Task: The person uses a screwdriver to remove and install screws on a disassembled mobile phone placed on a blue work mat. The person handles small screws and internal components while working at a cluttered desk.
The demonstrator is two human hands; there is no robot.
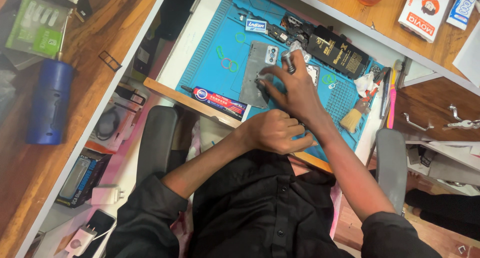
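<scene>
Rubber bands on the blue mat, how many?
4: green band near the top, green band lower left, pink band touching green band. Hands may hide more.

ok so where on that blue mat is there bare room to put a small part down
The blue mat is bare along its ridged side strip, between the coloured rubber bands and the mat's edge, above the glue tube. It is crowded around the grey phone back, where the right hand works, and by the black battery and brush.

Head camera: single view, worn high, looking steeply down past the chest onto the blue mat (215, 35), tilted, at arm's reach.
</scene>
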